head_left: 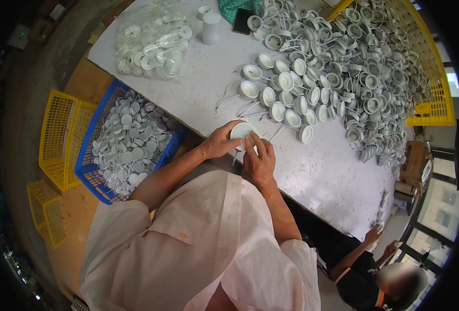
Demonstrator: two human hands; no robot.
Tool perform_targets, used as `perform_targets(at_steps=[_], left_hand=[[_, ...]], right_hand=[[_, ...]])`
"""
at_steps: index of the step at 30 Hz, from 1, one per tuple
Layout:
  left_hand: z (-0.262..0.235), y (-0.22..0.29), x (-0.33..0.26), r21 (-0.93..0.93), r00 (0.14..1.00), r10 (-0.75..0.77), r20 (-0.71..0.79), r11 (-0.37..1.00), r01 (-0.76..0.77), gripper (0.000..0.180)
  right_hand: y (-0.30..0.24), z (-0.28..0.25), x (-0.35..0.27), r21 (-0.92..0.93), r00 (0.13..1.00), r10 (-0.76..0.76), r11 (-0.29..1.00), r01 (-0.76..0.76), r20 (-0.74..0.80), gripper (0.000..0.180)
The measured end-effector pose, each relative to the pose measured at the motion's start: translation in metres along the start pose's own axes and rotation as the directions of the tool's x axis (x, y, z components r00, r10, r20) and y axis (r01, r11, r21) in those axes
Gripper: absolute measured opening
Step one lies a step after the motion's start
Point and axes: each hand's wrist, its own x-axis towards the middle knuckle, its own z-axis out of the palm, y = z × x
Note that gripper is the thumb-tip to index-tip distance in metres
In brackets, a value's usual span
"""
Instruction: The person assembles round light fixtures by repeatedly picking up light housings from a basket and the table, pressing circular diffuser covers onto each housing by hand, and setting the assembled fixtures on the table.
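My left hand and my right hand meet at the near edge of a white table. Together they grip one small round white plastic cap, the left from its side, the right with fingers over its front. Just beyond it lie rows of similar white caps with thin tails, open sides up. A big heap of the same parts covers the far right of the table.
A blue crate of flat white discs stands to my left below the table, yellow crates beside it. A clear bag of white rings and a white cylinder lie at the back. Another person sits at lower right.
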Motion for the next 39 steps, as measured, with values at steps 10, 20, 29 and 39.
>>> perform_targets(at_steps=[10,20,29,39], left_hand=[[0.002,0.0,0.0,0.028,0.998,0.007,-0.057,1.0,-0.005,0.044],[0.006,0.003,0.0,0.029,0.995,0.004,-0.104,1.0,-0.001,0.04],[0.01,0.005,0.002,0.02,0.991,0.015,-0.133,1.0,-0.012,0.036],[0.008,-0.013,0.007,-0.228,0.982,-0.114,-0.149,0.971,0.078,0.04]], right_hand=[[0.0,-0.001,-0.003,-0.021,1.0,-0.025,0.999,0.025,-0.015,0.05],[0.002,0.0,-0.006,-0.024,0.999,-0.028,0.999,0.027,-0.024,0.049],[0.005,0.002,-0.011,0.06,1.0,-0.02,0.998,0.02,-0.012,0.048],[0.006,-0.003,-0.005,0.142,1.0,0.004,0.99,-0.006,0.018,0.051]])
